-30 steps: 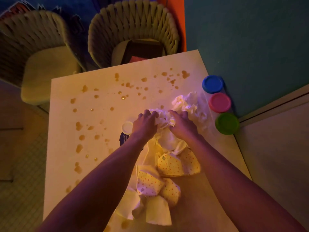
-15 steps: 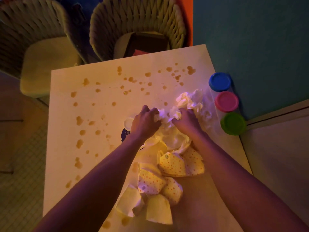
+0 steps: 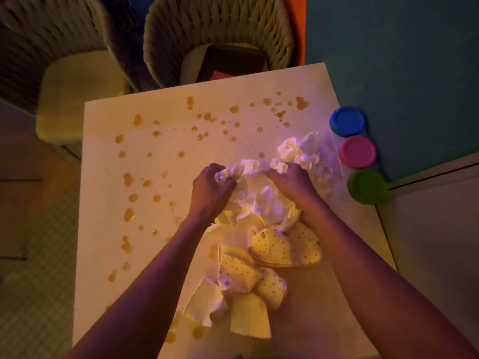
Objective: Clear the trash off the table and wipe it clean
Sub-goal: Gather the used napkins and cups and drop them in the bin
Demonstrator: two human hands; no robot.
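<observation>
A heap of crumpled white tissues (image 3: 298, 151) lies on the right half of the pale table (image 3: 155, 177). My left hand (image 3: 211, 189) grips a wad of tissue at the heap's left edge. My right hand (image 3: 291, 180) has its fingers curled into the tissue beside it. Nearer me lie several crushed paper cups (image 3: 272, 248) with orange dots, some showing their plain insides. Brown liquid drops (image 3: 128, 215) are scattered over the table's left and far parts.
Three tubs with blue (image 3: 347, 121), pink (image 3: 357, 152) and green (image 3: 367, 186) lids stand in a row at the table's right edge by the wall. Two woven chairs (image 3: 217, 29) stand beyond the far edge; one holds a dark object.
Both hands have drawn the tissue in tighter and my left hand has closed on a wad. The white lid and dark object by my left wrist are no longer visible.
</observation>
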